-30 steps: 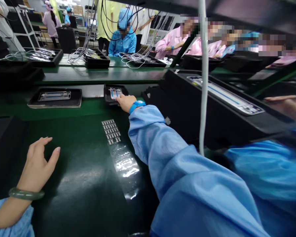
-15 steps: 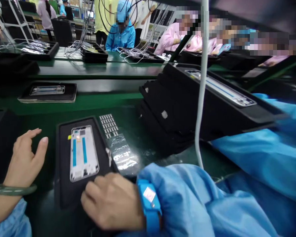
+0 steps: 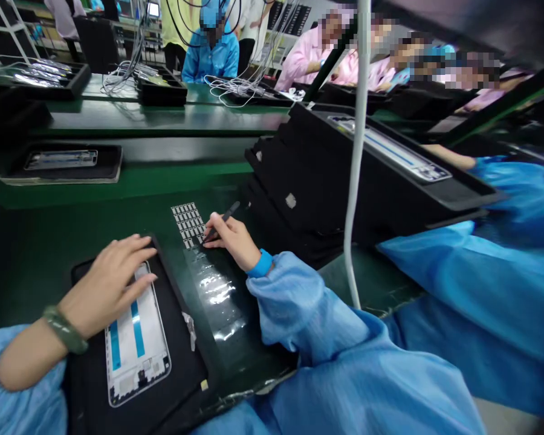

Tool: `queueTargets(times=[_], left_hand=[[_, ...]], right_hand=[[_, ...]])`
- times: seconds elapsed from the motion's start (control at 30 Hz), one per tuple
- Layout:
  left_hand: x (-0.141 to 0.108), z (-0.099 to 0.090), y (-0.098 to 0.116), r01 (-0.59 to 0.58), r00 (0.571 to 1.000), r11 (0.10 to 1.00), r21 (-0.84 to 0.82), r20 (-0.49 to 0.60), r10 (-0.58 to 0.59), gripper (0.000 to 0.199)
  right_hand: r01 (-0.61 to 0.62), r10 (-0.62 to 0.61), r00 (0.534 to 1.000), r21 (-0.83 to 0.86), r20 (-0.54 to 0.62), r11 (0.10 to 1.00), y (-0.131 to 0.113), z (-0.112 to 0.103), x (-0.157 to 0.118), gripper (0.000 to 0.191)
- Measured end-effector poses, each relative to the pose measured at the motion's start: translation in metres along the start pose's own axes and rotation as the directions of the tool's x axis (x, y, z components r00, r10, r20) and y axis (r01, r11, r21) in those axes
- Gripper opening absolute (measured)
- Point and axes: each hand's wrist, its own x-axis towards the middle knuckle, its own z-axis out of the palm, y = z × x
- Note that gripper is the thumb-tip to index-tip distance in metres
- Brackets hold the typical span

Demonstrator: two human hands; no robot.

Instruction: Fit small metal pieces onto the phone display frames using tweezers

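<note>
Pinching tweezers (image 3: 231,211) in right hand (image 3: 236,240) at patterned sheet (image 3: 188,222), likely for precision — resting left hand (image 3: 100,286), fingers extended, over phone frame (image 3: 127,350) beside it.

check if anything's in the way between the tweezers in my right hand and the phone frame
Yes: the left hand covers the upper part of the phone frame, and the black tray's edge runs between frame and tweezers. Nothing visible covers the frame's lower part.
</note>
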Motion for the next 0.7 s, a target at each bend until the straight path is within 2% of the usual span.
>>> queueTargets(times=[0.1,0.23,0.37,0.7], left_hand=[[0.019,0.01,0.027,-0.175,0.975,0.984,0.044,0.147,0.167,0.047],[0.033,0.025,0.049,-0.247,0.956,0.968,0.05,0.176,0.235,0.048],[0.032,0.032,0.051,-0.253,0.957,0.966,0.05,0.162,0.242,0.046],[0.03,0.036,0.05,-0.232,0.966,0.972,0.027,0.121,0.227,0.044]], right_hand=[[-0.033,0.034,0.998,0.015,-0.061,0.999,0.018,0.007,0.007,0.024],[-0.035,0.031,0.993,-0.039,-0.112,0.999,0.024,0.012,0.014,0.026],[-0.027,0.021,0.994,-0.055,-0.111,0.998,0.025,0.01,0.016,0.025],[-0.028,0.013,0.992,-0.117,-0.127,0.993,0.025,0.016,0.016,0.025]])
